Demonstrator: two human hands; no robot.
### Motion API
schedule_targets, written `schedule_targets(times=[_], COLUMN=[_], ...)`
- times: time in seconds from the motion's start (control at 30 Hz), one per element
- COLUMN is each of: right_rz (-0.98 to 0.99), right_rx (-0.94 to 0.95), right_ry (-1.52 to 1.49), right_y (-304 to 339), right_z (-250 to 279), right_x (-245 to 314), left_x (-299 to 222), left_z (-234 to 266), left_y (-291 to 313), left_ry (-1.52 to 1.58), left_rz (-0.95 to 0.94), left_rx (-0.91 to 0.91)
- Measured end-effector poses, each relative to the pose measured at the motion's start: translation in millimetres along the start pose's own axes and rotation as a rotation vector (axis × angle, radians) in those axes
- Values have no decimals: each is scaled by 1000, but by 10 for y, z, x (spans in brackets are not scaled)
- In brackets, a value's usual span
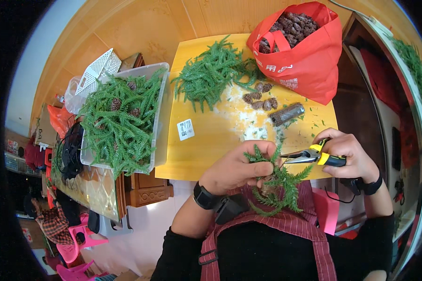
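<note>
My left hand (240, 167) pinches an artificial green pine sprig (288, 185) above my lap, near the table's front edge. A brown pine cone (269, 187) shows partly among its needles. My right hand (349, 151) is closed round yellow-and-black needle-nose pliers (309, 154). Their jaws point left and reach the top of the sprig, close to my left fingertips. Whether the jaws grip anything there I cannot tell. Beyond my hands lie several loose pine cones (256, 97) and a dark, tube-shaped bundle (287, 114) on the yellow table (185, 161).
A pile of green sprigs (208, 75) lies at the table's back. Behind right stands a red bag (309, 70) full of pine cones. On the left, a clear plastic bin (160, 112) holds sprigs with cones. A white printed card (185, 129) and white powder lie on the table.
</note>
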State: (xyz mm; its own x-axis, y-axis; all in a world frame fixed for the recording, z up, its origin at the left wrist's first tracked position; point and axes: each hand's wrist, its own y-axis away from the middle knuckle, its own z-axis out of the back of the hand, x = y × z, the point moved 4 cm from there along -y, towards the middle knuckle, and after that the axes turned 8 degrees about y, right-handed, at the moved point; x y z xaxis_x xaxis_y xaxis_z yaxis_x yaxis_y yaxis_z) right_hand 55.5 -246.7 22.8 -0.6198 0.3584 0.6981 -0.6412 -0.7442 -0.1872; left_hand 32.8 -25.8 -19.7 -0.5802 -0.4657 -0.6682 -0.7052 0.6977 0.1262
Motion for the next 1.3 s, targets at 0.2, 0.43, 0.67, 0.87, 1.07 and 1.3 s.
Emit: schedule_targets(times=[0.2, 0.43, 0.67, 0.87, 1.07, 1.3], right_rz=[11, 37, 3, 6, -292, -102], right_rx=[44, 29, -5, -115, -165, -79], right_ry=[-69, -65, -32, 143, 197, 92], right_y=[5, 10, 27, 74, 111, 40], right_z=[-27, -35, -43, -26, -62, -34], right_x=[-46, -28, 3, 25, 66, 36], left_x=[63, 36, 34, -135, -318, -143], left_z=[2, -67, -80, 18, -133, 20], left_y=[-40, -34, -16, 5, 56, 21], left_ry=[41, 29, 22, -279, -1301, -322], left_rz=[6, 39, 32, -101, -809, -214], left_rx=[53, 90, 95, -141, -332, -149])
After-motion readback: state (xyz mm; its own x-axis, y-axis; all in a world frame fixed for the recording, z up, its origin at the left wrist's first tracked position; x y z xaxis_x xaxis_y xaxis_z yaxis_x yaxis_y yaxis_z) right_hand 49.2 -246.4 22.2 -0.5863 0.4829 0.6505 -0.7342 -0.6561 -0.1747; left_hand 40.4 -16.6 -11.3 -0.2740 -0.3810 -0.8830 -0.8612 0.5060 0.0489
